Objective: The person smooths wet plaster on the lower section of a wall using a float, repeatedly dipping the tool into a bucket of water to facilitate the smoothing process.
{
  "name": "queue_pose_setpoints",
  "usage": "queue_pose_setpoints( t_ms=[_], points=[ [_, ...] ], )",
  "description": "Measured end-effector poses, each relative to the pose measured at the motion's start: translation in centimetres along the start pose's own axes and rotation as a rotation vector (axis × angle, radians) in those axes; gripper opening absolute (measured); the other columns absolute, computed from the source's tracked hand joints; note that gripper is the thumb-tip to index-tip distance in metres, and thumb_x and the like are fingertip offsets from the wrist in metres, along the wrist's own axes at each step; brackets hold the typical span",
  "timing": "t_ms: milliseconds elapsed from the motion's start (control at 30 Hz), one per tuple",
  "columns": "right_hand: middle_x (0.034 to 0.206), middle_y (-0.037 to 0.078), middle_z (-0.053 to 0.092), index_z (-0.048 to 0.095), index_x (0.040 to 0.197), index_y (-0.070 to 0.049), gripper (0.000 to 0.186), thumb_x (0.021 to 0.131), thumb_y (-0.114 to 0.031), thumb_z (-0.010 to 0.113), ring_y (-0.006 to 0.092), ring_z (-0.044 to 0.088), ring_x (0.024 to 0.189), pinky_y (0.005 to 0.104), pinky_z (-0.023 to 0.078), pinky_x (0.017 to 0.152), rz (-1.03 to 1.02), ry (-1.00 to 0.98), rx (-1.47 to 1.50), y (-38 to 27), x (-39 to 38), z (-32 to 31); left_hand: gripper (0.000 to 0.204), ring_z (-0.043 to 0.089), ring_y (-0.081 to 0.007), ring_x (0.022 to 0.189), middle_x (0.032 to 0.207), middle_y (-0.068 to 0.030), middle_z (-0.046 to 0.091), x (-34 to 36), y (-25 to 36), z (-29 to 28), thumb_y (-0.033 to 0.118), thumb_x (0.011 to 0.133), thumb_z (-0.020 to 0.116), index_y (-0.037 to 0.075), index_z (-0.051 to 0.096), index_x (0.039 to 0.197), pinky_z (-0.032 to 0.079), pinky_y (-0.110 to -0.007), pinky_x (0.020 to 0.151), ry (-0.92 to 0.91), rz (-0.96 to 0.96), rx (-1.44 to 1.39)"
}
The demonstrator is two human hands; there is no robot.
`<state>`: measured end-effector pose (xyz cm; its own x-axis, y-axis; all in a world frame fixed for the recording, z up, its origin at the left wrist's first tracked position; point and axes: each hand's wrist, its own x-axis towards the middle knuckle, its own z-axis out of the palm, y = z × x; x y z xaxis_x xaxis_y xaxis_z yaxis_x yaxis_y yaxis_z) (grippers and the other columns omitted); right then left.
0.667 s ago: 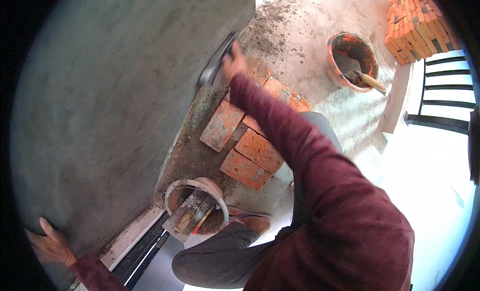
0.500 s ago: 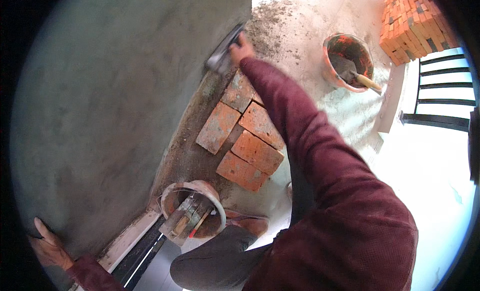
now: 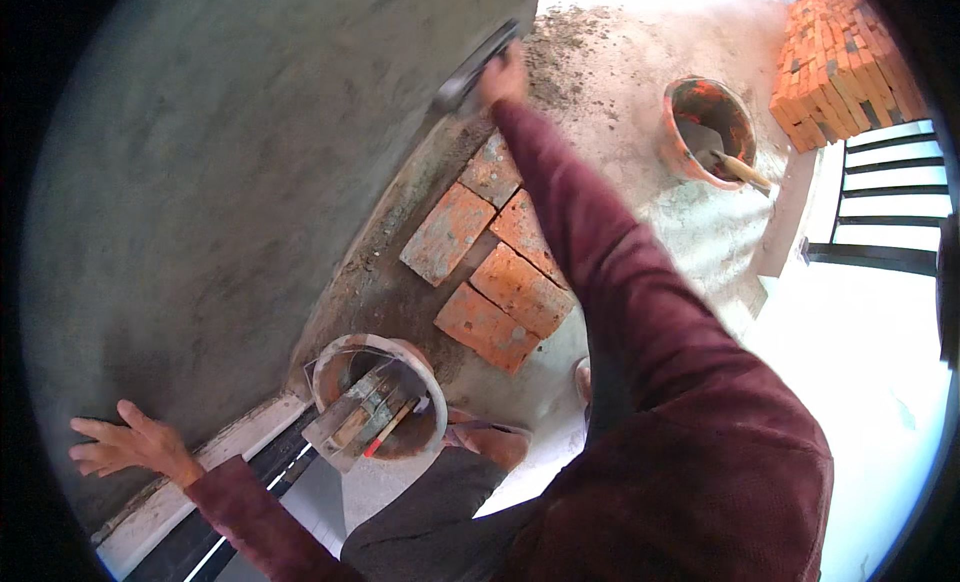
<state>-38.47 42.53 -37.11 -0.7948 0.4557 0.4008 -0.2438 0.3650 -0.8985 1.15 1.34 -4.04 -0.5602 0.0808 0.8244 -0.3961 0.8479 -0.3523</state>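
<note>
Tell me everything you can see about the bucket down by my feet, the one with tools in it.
The bucket is round, with a pale, mortar-smeared rim and an orange-stained inside. It stands upright on the floor at the foot of the grey plastered wall, beside a patch of flat orange bricks. Several tools lie across and inside it: flat metal blades and a thin red-handled piece. Neither hand touches it; the left hand rests on the wall nearby.

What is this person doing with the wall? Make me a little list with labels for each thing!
Wall: grey plastered wall, wet-looking
Right hand: right hand holds a flat trowel against the wall
Left hand: left hand spread flat on the wall, low down
Near bucket: bucket with tools inside
Far bucket: orange bucket with a wooden-handled tool
Floor: loose bricks
Corner: brick stack
</note>
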Motion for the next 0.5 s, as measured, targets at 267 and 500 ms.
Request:
queue_pose_setpoints(
  t_ms=[267, 500],
  points=[
    [0.149, 0.024, 0.038, 0.031, 0.148, 0.001, 0.067, 0.087, -0.008, 0.058, 0.0326, 0.035, 0.14, 0.0345, 0.026, 0.116, 0.49, -0.728, 0.36, -10.5, -24.7, -3.7, 0.068, 0.017, -0.0522, 0.136, 0.147, -0.0286, 0.024, -0.1, -0.2, 1.9, 0.058, 0.098, 0.026, 0.011, 0.033, 0.147, 0.012, -0.073, 0.103, 0.199, -0.055, 0.172],
    [0.145, 0.026, 0.043, 0.034, 0.144, 0.007, 0.062, 0.088, -0.01, 0.055, 0.034, 0.042, 0.135, 0.0346, 0.031, 0.113, 0.384, -0.336, 0.321, -1.5, -6.4, -0.9, 0.062, 0.023, -0.0492, 0.135, 0.145, -0.0236, 0.031, -0.5, 1.7, 3.7, 0.054, 0.098, 0.026, 0.015, 0.038, 0.145, 0.015, -0.074, 0.103, 0.248, -0.073, 0.167]
  ],
)
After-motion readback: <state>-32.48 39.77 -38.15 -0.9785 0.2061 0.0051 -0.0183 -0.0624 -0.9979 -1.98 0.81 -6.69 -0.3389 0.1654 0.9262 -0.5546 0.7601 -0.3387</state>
